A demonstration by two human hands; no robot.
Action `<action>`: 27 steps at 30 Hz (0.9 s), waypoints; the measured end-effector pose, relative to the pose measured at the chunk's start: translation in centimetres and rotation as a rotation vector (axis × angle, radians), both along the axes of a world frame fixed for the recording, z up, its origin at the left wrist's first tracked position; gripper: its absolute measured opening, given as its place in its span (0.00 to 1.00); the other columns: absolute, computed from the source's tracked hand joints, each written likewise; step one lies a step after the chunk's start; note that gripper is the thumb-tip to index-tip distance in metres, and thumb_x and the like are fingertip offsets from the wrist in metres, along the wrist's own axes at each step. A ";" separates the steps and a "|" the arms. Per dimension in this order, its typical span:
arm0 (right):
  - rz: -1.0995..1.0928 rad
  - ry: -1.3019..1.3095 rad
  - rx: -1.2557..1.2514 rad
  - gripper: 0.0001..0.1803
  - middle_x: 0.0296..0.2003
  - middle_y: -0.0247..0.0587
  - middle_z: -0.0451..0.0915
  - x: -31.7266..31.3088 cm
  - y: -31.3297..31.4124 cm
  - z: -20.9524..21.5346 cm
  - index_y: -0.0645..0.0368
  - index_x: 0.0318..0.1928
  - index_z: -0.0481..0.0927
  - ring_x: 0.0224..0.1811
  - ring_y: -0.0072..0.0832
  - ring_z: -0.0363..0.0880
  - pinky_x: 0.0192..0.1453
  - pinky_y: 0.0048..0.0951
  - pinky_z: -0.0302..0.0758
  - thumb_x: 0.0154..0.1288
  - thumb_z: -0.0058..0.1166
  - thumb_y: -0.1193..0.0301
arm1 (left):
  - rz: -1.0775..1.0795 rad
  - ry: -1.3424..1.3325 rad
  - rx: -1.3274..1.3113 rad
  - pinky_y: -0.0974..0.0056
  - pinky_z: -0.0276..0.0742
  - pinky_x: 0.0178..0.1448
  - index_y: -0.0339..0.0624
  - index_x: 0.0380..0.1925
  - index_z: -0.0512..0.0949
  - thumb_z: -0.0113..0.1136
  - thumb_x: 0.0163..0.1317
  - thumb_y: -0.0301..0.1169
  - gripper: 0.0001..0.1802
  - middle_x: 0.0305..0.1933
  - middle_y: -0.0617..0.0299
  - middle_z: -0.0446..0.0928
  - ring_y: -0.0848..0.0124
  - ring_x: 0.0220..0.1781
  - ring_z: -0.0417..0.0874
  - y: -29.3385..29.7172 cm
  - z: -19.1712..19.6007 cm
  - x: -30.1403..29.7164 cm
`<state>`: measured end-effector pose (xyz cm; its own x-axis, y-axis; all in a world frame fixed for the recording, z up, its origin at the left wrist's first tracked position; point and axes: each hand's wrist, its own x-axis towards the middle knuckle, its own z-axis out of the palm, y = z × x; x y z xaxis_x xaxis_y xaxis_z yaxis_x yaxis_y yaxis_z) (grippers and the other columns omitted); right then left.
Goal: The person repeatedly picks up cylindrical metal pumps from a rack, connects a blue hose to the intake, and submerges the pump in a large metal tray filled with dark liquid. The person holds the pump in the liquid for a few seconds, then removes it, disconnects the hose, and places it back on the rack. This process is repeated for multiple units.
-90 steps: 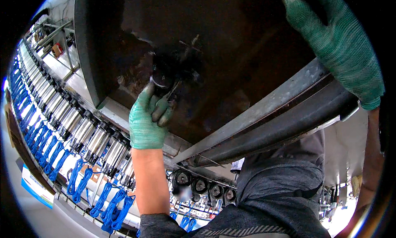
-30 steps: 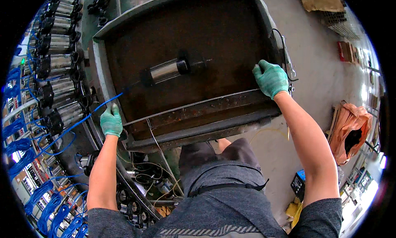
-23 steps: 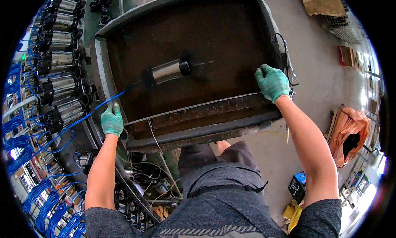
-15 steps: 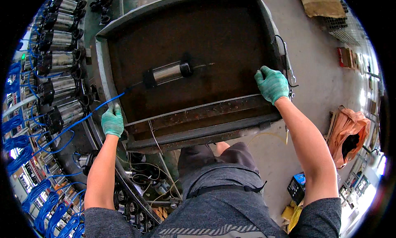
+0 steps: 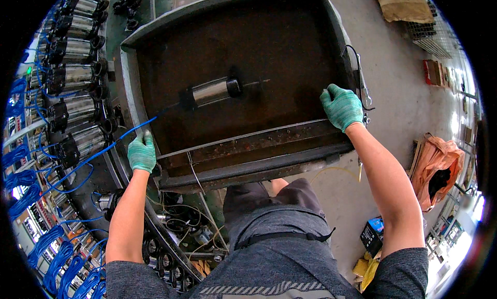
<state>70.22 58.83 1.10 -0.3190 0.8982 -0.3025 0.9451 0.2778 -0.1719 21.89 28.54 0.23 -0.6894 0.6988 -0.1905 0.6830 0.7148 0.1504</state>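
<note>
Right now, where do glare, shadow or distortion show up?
In the head view, glare whitens the picture's lower right; also there, the dark tray bows at its far edge; same view, its inside is shadowed, though the metal cylinder catches light.

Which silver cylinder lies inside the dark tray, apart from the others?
The one cylinder near the middle of the tray; the other cylinders are outside it, mostly lined up at the left.

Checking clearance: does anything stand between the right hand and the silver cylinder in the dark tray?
Only a thin rod-like piece at the end of the silver cylinder nearest the right hand; nothing else is visible, though the dark tray is dim inside.
</note>
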 end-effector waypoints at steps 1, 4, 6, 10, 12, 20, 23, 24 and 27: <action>0.004 0.023 0.024 0.17 0.36 0.58 0.85 0.1 -0.1 -0.2 0.53 0.41 0.83 0.41 0.61 0.83 0.46 0.58 0.79 0.75 0.50 0.54 | -0.001 -0.002 0.009 0.43 0.78 0.47 0.41 0.43 0.86 0.51 0.77 0.49 0.24 0.38 0.38 0.84 0.38 0.42 0.84 0.0 0.0 0.0; 0.010 0.028 0.034 0.17 0.35 0.58 0.85 0.1 -0.2 -0.1 0.54 0.39 0.83 0.40 0.61 0.83 0.45 0.58 0.78 0.74 0.51 0.55 | -0.001 0.006 -0.012 0.43 0.78 0.46 0.41 0.42 0.87 0.51 0.77 0.49 0.24 0.38 0.38 0.84 0.38 0.42 0.84 0.1 0.1 0.1; 0.011 0.018 0.026 0.17 0.35 0.58 0.85 0.0 -0.1 0.0 0.54 0.40 0.83 0.40 0.61 0.83 0.45 0.58 0.78 0.74 0.51 0.55 | 0.002 0.007 -0.022 0.43 0.78 0.46 0.41 0.42 0.87 0.51 0.77 0.49 0.24 0.38 0.38 0.84 0.38 0.42 0.84 0.1 0.1 0.0; 0.005 0.015 0.024 0.17 0.36 0.58 0.85 0.0 -0.1 0.0 0.55 0.40 0.83 0.41 0.61 0.83 0.45 0.58 0.78 0.74 0.51 0.55 | -0.003 -0.004 0.000 0.43 0.78 0.46 0.42 0.44 0.87 0.51 0.77 0.50 0.24 0.38 0.38 0.84 0.38 0.42 0.84 -0.1 -0.2 -0.1; 0.000 0.019 0.028 0.17 0.36 0.58 0.85 -0.1 -0.2 0.0 0.55 0.40 0.84 0.41 0.61 0.83 0.45 0.58 0.78 0.74 0.51 0.55 | -0.008 -0.002 0.016 0.43 0.78 0.46 0.43 0.46 0.86 0.51 0.77 0.50 0.24 0.38 0.38 0.84 0.38 0.42 0.84 -0.1 -0.3 -0.3; 0.001 -0.027 -0.015 0.19 0.38 0.58 0.86 -0.1 0.1 0.0 0.51 0.44 0.85 0.44 0.59 0.85 0.50 0.57 0.80 0.74 0.49 0.52 | -0.025 0.011 0.027 0.43 0.79 0.48 0.43 0.48 0.86 0.51 0.77 0.49 0.23 0.39 0.39 0.84 0.38 0.42 0.84 -0.5 -0.9 -0.7; -0.008 -0.012 -0.007 0.19 0.38 0.58 0.86 0.0 0.0 -0.2 0.51 0.44 0.85 0.44 0.59 0.85 0.50 0.57 0.80 0.75 0.49 0.52 | -0.001 0.008 0.009 0.43 0.79 0.48 0.43 0.47 0.86 0.51 0.77 0.48 0.22 0.38 0.38 0.84 0.38 0.42 0.84 -0.2 -0.6 -0.4; -0.006 -0.012 -0.004 0.19 0.39 0.58 0.86 0.0 0.0 -0.2 0.51 0.44 0.85 0.44 0.59 0.85 0.50 0.57 0.80 0.75 0.49 0.52 | -0.004 0.009 0.016 0.43 0.79 0.48 0.43 0.47 0.86 0.51 0.77 0.48 0.22 0.38 0.38 0.84 0.38 0.42 0.84 -0.3 -0.6 -0.5; 0.002 -0.014 -0.007 0.19 0.39 0.58 0.86 0.0 0.1 -0.2 0.51 0.44 0.85 0.44 0.59 0.85 0.50 0.57 0.80 0.75 0.49 0.52 | -0.004 0.011 0.025 0.43 0.79 0.47 0.43 0.46 0.87 0.51 0.77 0.48 0.22 0.37 0.37 0.84 0.38 0.41 0.84 -0.5 -0.8 -0.6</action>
<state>70.26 58.93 0.86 -0.3161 0.8957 -0.3128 0.9470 0.2781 -0.1606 21.25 27.99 -0.60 -0.6884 0.7062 -0.1652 0.6878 0.7080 0.1602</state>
